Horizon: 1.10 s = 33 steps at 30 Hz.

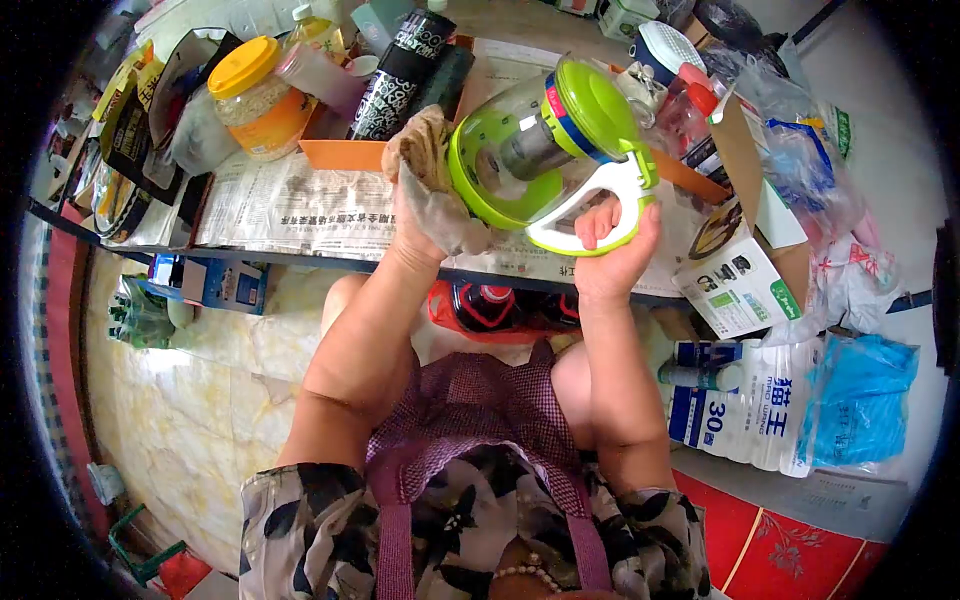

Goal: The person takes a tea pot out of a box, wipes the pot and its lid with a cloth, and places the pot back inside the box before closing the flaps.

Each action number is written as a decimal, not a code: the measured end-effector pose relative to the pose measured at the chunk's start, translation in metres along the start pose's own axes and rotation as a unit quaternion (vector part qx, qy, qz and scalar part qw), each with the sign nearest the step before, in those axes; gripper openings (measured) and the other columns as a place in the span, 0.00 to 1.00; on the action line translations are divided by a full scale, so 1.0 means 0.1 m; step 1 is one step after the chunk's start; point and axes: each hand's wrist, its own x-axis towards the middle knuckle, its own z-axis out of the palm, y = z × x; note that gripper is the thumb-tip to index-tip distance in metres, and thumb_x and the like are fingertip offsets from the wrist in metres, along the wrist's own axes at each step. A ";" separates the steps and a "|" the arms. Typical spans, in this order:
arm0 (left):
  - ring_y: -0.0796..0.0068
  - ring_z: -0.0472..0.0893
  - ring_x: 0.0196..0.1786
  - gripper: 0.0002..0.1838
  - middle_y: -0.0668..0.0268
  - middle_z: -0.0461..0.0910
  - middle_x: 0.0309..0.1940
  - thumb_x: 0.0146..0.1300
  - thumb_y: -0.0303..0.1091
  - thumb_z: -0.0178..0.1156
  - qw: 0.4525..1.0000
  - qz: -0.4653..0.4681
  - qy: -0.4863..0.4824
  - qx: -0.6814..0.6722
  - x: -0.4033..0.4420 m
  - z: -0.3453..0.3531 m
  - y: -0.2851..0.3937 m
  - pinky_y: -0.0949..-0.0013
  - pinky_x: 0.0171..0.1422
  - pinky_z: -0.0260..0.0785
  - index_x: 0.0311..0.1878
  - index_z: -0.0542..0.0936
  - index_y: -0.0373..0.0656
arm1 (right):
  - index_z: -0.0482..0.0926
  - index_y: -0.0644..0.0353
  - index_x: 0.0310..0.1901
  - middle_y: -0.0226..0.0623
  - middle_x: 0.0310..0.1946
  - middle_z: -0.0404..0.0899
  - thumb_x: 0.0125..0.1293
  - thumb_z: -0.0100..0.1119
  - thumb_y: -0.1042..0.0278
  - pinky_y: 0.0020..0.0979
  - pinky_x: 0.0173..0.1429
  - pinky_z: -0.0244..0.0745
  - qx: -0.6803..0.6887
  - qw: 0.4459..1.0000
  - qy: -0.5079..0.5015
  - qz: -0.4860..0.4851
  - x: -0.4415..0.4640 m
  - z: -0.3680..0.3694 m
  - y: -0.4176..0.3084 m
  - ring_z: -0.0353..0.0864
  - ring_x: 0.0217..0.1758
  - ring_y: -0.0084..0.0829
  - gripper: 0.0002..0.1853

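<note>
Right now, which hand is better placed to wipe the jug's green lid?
Probably the left hand: it holds the cloth against the jug, while the right hand is busy gripping the handle.

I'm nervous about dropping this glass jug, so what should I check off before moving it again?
1. Right hand gripping the handle: ok, fingers are wrapped through it.
2. Left hand backing up the glass jug: ok, it holds the cloth against the green base.
3. Jug upright: not ok, it is tilted well over.
4. Lid locked: cannot tell; it is on, but no catch can be made out.
5. Clear space around the jug: not ok, I'd say; the orange tray and the open cardboard box crowd the table.
</note>
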 end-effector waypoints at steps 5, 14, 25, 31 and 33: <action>0.62 0.64 0.64 0.30 0.61 0.66 0.61 0.67 0.54 0.44 0.977 -0.087 -0.006 -0.194 0.03 0.02 -0.16 0.59 0.71 0.52 0.65 0.61 0.45 | 0.67 0.59 0.30 0.28 0.14 0.59 0.61 0.46 0.39 0.24 0.19 0.55 -0.102 0.987 -0.041 -0.114 -0.02 -0.09 0.08 0.59 0.15 0.21 0.25; 0.59 0.65 0.65 0.40 0.58 0.62 0.65 0.62 0.68 0.33 0.986 -0.118 0.000 -0.121 0.07 -0.04 -0.37 0.55 0.67 0.59 0.68 0.56 0.47 | 0.72 0.63 0.29 0.31 0.18 0.72 0.50 0.50 0.68 0.24 0.26 0.68 -0.141 0.977 -0.092 -0.129 -0.20 0.03 -0.09 0.71 0.19 0.21 0.08; 0.59 0.65 0.64 0.39 0.58 0.63 0.64 0.64 0.67 0.29 0.997 -0.057 0.017 -0.055 0.18 -0.03 -0.38 0.55 0.66 0.60 0.68 0.56 0.47 | 0.74 0.63 0.33 0.28 0.18 0.73 0.51 0.56 0.64 0.23 0.28 0.68 -0.179 0.954 -0.172 -0.171 -0.19 -0.13 0.03 0.71 0.21 0.19 0.12; 0.59 0.67 0.63 0.35 0.58 0.66 0.62 0.66 0.62 0.38 0.992 -0.080 0.048 -0.088 0.10 -0.10 -0.23 0.55 0.66 0.61 0.67 0.59 0.46 | 0.75 0.64 0.35 0.28 0.19 0.73 0.51 0.56 0.62 0.24 0.29 0.68 -0.163 0.967 -0.177 -0.084 -0.11 -0.12 -0.05 0.72 0.23 0.20 0.14; 0.60 0.68 0.63 0.35 0.59 0.66 0.62 0.66 0.62 0.39 0.990 -0.080 0.067 -0.091 0.07 -0.12 -0.20 0.56 0.66 0.61 0.66 0.60 0.46 | 0.75 0.64 0.35 0.29 0.20 0.73 0.51 0.58 0.60 0.25 0.29 0.68 -0.196 0.954 -0.196 -0.111 -0.10 -0.17 -0.03 0.72 0.23 0.22 0.15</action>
